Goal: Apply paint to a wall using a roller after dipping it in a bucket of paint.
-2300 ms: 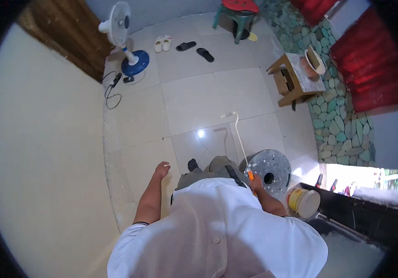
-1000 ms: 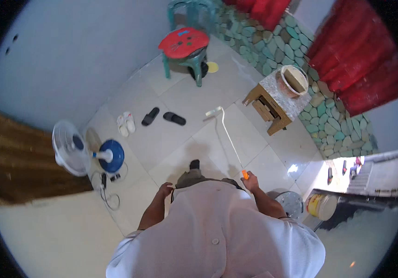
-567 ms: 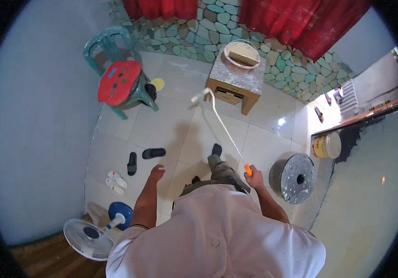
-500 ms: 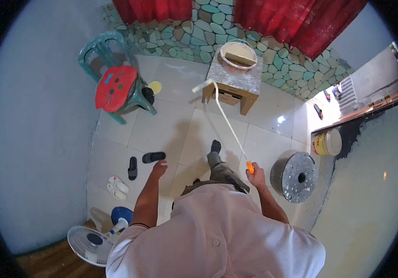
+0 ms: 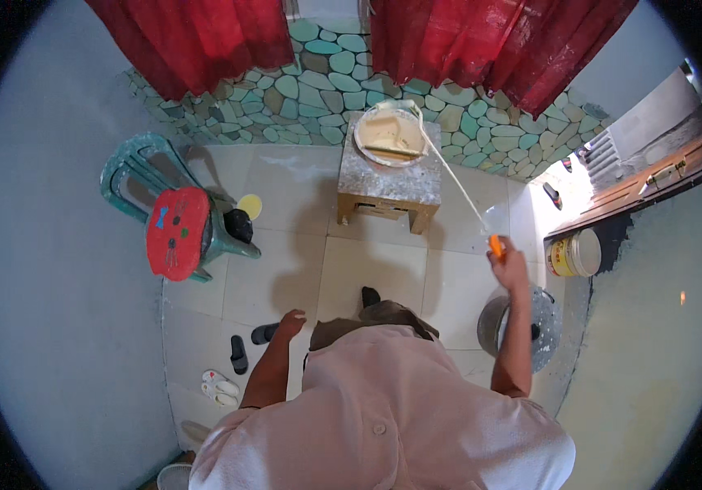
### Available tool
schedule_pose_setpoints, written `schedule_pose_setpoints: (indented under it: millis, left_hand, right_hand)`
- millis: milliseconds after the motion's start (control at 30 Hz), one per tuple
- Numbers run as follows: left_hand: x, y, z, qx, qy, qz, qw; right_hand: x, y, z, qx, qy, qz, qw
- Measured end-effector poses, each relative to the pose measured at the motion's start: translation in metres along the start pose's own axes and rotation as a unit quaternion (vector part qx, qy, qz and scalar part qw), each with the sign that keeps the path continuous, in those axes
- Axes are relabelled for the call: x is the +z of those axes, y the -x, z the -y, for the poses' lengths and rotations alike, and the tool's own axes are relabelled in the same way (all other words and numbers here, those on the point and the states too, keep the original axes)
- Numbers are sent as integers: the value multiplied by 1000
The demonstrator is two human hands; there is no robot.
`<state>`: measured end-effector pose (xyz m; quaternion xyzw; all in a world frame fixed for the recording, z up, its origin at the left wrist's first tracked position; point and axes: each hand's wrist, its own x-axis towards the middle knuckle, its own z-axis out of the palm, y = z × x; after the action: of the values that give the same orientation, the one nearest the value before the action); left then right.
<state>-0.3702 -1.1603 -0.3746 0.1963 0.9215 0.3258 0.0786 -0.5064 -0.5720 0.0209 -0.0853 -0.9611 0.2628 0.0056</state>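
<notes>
My right hand (image 5: 510, 265) is closed around the orange handle of a paint roller (image 5: 459, 181). Its long pale rod reaches forward to the far rim of a round bucket (image 5: 357, 140), where the roller head is over the edge. Cream-coloured paint shows inside the bucket, and a flat strip-like piece lies across its near side. The bucket stands on a small paint-spattered wooden table (image 5: 384, 183). My left hand (image 5: 290, 323) hangs low at my left side, its fingers loosely apart and holding nothing, above a dark slipper (image 5: 264, 333).
A green plastic chair (image 5: 224, 237) with a red seat cover (image 5: 178, 235) stands at left, beside a yellow disc (image 5: 249, 207). At right are a speckled grey drum (image 5: 547, 314), a white-and-yellow pail (image 5: 586, 252) and an open doorway. Red curtains (image 5: 482, 41) hang above the stone-patterned wall.
My right hand has moved forward and right, bringing the roller head from left of the table to the bucket's far rim. I have stepped nearer the table; my left hand still hangs free.
</notes>
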Motion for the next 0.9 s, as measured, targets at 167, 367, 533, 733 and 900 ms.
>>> schedule_pose_setpoints:
  millis: [167, 367, 533, 733, 900]
  left_hand:
    - [-30, -36, -15, -334, 388, 107, 852]
    - [-37, -102, 17, -371, 303, 198, 855]
    - [-80, -203, 51, -362, 359, 140, 849]
    - [-150, -332, 52, -306, 263, 197, 893]
    - [-162, -361, 72, -234, 232, 160, 930]
  right_hand:
    - [-90, -84, 49, 27, 94, 107, 989]
    - [-106, -181, 116, 83, 145, 198, 966]
    - [-101, -236, 155, 144, 136, 263, 944]
    - [-92, -278, 186, 159, 177, 303, 923]
    - [-86, -312, 215, 139, 254, 341, 894]
